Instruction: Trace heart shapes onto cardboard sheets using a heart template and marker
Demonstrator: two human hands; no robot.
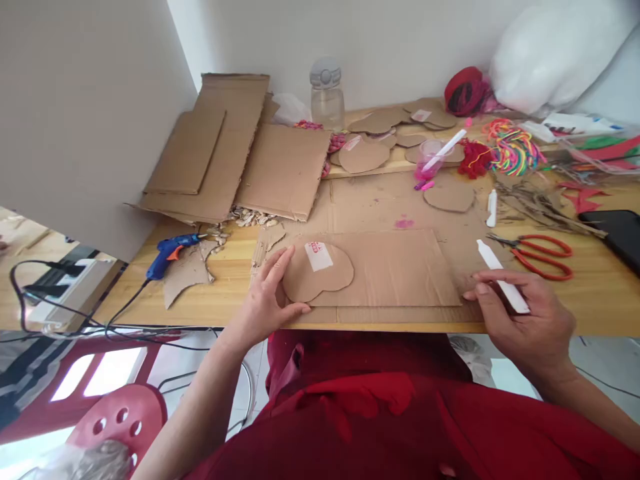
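Observation:
My left hand [267, 293] rests at the left side of a rounded cardboard cutout [333, 280], fingers stretched along its edge and the thumb at its lower edge. The cutout bears a whitish piece of tape with red print and lies on a rectangular cardboard sheet [400, 270]. Near the right end of that sheet, my right hand [530, 320] is closed around a white marker pen [510, 295], which points up and away to the left. Its fingertips are close to the sheet's right edge.
Orange-handled scissors [545, 257], a small white cap-like tube [492, 208] and a phone [615, 233] lie right. A blue glue gun [173, 253] with a cord lies left. Behind are cardboard sheets [285, 167], a bottle [327, 100], more cutouts [365, 155] and coloured cords [515, 150].

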